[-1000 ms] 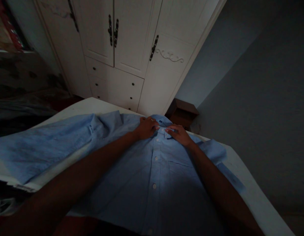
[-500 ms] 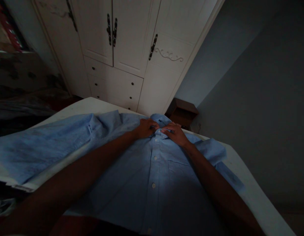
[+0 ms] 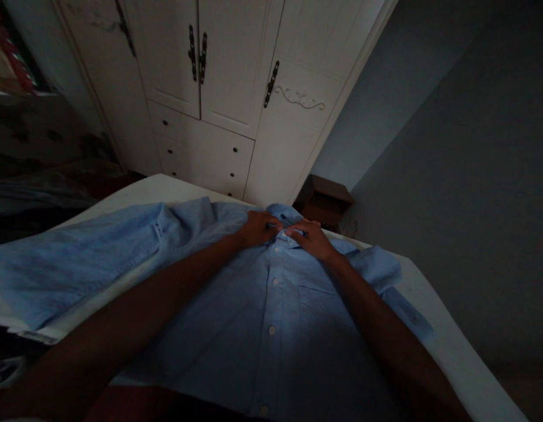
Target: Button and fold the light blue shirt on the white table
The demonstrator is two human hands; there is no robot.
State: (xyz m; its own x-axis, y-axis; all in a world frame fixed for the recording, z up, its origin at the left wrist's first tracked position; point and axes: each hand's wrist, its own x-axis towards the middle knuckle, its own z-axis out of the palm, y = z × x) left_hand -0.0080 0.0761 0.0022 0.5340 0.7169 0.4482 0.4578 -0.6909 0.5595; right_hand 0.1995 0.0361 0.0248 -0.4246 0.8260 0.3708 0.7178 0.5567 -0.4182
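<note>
A blue long-sleeved button-up shirt (image 3: 227, 293) lies front side up, its left-hand sleeve spread out and the other folded near the table's right side. Both hands meet at its collar (image 3: 280, 210). My left hand (image 3: 259, 227) pinches the collar edge beside the top button (image 3: 284, 234). From the other side my right hand (image 3: 310, 235) grips the collar flap, thumb near that button. Fingertips partly hide the cloth between them. Down the front runs a placket with several pale buttons (image 3: 272, 330), next to a chest pocket (image 3: 318, 308).
The shirt rests on a white table (image 3: 166, 184). Beyond stands a white wardrobe (image 3: 223, 70) with dark handles and drawers. A brown open cabinet (image 3: 328, 196) is behind the table, by a grey wall (image 3: 465, 176). Dim cloth (image 3: 47, 187) is heaped at the left.
Both hands stay at the collar, with only slight finger movement around the top button. The whole view has shifted a little.
</note>
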